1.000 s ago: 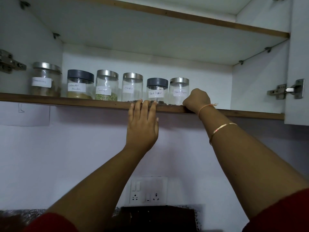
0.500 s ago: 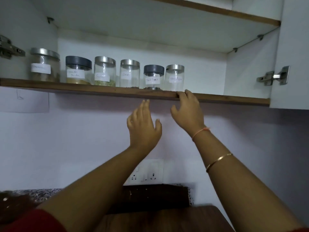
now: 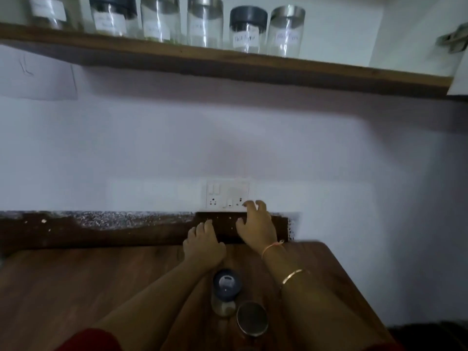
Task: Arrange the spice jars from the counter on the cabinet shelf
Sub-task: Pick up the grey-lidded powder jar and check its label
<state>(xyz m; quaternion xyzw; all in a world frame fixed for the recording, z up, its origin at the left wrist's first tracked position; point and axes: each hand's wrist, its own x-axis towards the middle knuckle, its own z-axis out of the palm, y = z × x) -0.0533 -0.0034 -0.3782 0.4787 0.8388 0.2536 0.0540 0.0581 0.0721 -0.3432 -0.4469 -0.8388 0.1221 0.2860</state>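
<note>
Several labelled glass spice jars stand in a row on the cabinet shelf (image 3: 228,64), the rightmost a steel-lidded jar (image 3: 285,31) beside a dark-lidded jar (image 3: 247,30). Two jars stand on the wooden counter (image 3: 76,287) between my forearms: a dark-lidded one (image 3: 225,291) and a steel-lidded one (image 3: 252,317). My left hand (image 3: 203,245) hangs over the counter with fingers loosely curled, holding nothing. My right hand (image 3: 257,224) is raised a little higher near the wall, fingers relaxed and spread, also holding nothing.
A white switch and socket plate (image 3: 226,193) sits on the wall just behind my right hand. A dark backsplash strip (image 3: 101,231) runs along the counter's rear. An open cabinet door (image 3: 458,79) shows at the upper right.
Both hands dropped from the shelf edge down to the counter. The view tilted downward, bringing the counter and its two jars into sight.
</note>
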